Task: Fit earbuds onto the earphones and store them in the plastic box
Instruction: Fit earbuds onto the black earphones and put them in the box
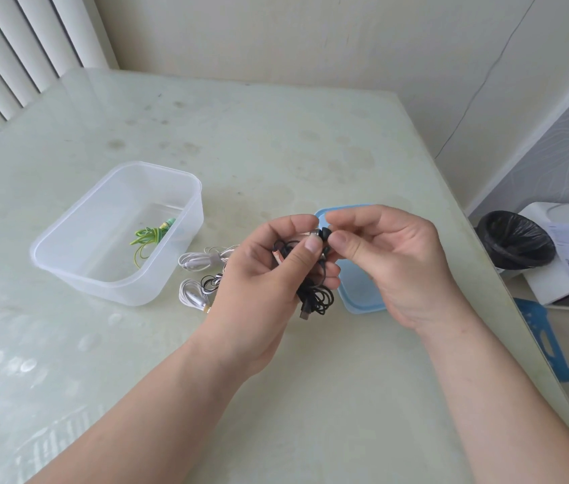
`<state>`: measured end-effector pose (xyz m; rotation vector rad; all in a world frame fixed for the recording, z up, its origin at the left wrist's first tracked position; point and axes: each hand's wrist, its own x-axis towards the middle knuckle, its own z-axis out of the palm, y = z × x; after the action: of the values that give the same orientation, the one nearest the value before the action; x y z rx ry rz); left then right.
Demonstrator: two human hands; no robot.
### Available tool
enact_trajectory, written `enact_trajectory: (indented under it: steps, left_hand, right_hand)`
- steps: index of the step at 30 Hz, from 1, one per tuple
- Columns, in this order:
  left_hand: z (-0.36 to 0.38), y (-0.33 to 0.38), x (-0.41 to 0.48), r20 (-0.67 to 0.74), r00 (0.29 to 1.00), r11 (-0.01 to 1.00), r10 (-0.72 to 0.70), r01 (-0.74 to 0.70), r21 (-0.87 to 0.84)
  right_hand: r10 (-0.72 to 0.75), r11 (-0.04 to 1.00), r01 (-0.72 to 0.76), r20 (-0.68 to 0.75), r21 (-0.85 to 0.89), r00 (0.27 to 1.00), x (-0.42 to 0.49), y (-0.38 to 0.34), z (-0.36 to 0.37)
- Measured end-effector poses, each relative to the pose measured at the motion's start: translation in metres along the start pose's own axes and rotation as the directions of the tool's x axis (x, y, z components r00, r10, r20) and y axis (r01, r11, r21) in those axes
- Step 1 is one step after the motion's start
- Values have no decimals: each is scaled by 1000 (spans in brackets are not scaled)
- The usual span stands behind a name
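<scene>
While the left hand grips a bundle of black earphones at the centre of the frame, its thumb and forefinger pinch 1 earpiece that carries a black earbud. Just right of it, the right hand has its thumb and forefinger curled close to that earbud; whether they touch it I cannot tell. Left of centre stands the clear plastic box, open, with green earphones inside. Between box and left hand, white earphones lie on the pale table. Behind the hands rests a blue lid.
</scene>
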<state>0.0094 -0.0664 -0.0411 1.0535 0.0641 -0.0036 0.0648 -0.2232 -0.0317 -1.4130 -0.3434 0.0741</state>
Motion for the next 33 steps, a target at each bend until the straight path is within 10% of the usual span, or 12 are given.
enact_trajectory:
  steps: [8, 17, 33]
  left_hand:
    - [-3, 6, 1, 54, 988, 988, -142, 145, -59]
    - [-5, -4, 1, -19, 992, 943, 127, -115, 314]
    - [-4, -2, 3, -34, 999, 998, -30, 32, 55]
  right_hand:
    - [-56, 964, 68, 53, -258, 997, -2, 1, -4]
    - [-29, 973, 40, 54, -227, 998, -3, 0, -3]
    - [17, 984, -17, -1, -179, 1000, -1, 4, -4]
